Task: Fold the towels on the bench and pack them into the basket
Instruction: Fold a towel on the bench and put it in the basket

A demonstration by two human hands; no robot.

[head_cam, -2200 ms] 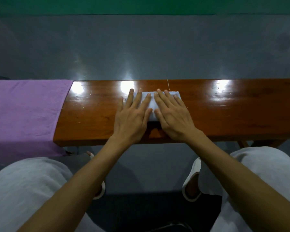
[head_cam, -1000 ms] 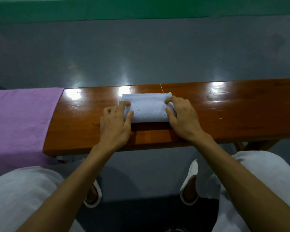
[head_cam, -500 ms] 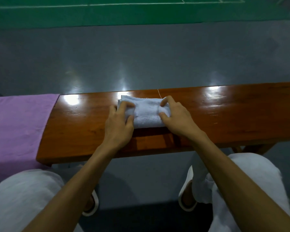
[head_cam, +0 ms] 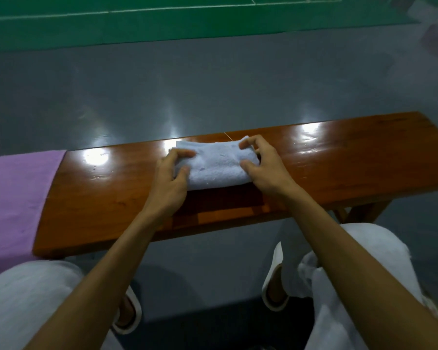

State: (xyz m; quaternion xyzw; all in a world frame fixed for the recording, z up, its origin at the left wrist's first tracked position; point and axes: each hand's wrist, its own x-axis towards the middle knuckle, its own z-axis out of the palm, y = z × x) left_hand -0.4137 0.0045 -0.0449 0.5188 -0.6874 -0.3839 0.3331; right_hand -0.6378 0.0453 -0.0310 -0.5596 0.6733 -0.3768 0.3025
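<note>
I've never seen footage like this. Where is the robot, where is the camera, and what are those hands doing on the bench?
There is no robot here: these are a person's two bare hands. The picture comes from a wide-angle camera worn on the person's head, looking forward and down, which is why the forearms reach in from the bottom. On the glossy wooden bench lies a pale blue folded towel. The left hand grips its left end and the right hand grips its right end, fingers over the top and thumbs at the near edge. A purple cloth lies at the bench's left end. No basket is in view.
</note>
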